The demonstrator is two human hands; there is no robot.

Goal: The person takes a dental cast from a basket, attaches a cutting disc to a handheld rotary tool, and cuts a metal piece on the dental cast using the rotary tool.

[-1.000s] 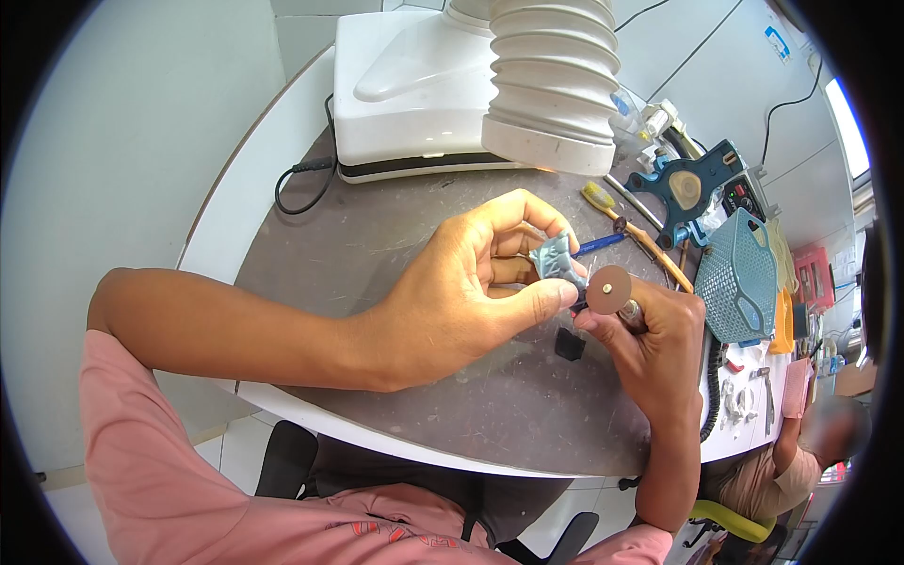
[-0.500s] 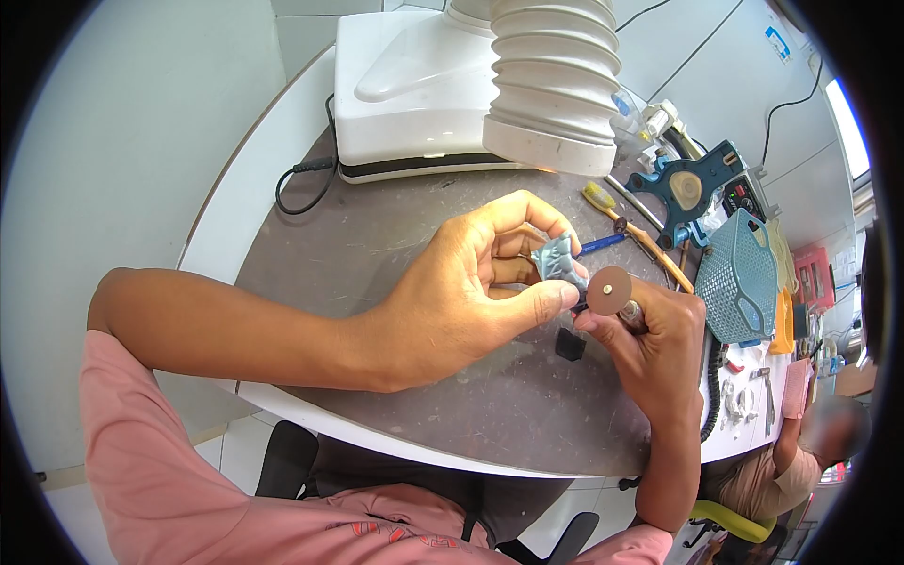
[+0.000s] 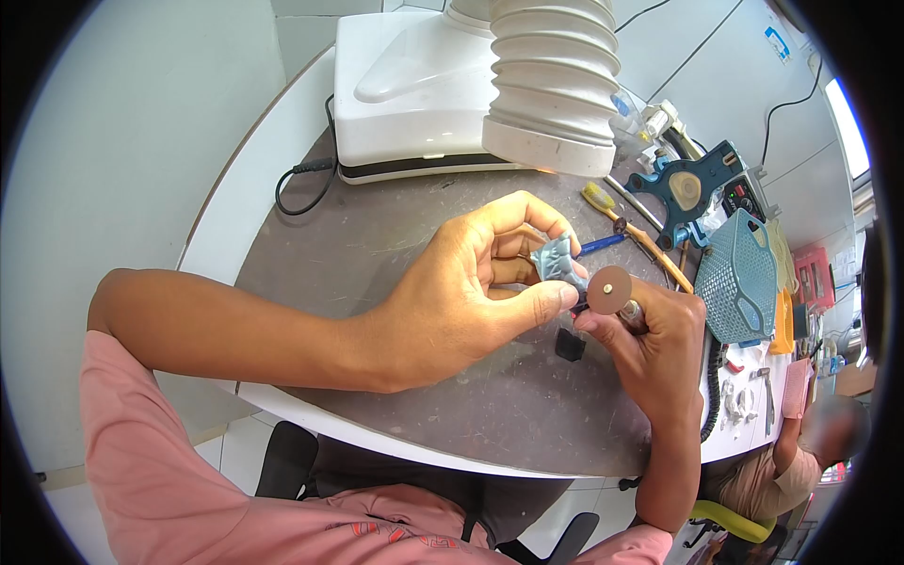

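My left hand (image 3: 485,268) is closed around a small grey-blue dental model (image 3: 554,259), gripped between thumb and fingers. Close beside it, my right hand (image 3: 650,325) holds a rotary handpiece (image 3: 633,314) fitted with a round brown cutting disc (image 3: 609,290). The two hands nearly meet, and something dark and red sits between their fingertips, too small to name. Below them on the table lies a small black piece (image 3: 570,345). Most of the handpiece is hidden in my right hand.
A ribbed white suction hose (image 3: 553,85) hangs over the table beside a white machine (image 3: 414,104). Toward the right lie a yellow-bristled brush (image 3: 650,240) and a blue pen (image 3: 603,245). Beyond are a teal articulator (image 3: 686,188) and a blue basket (image 3: 739,278). Another person (image 3: 777,471) sits far right.
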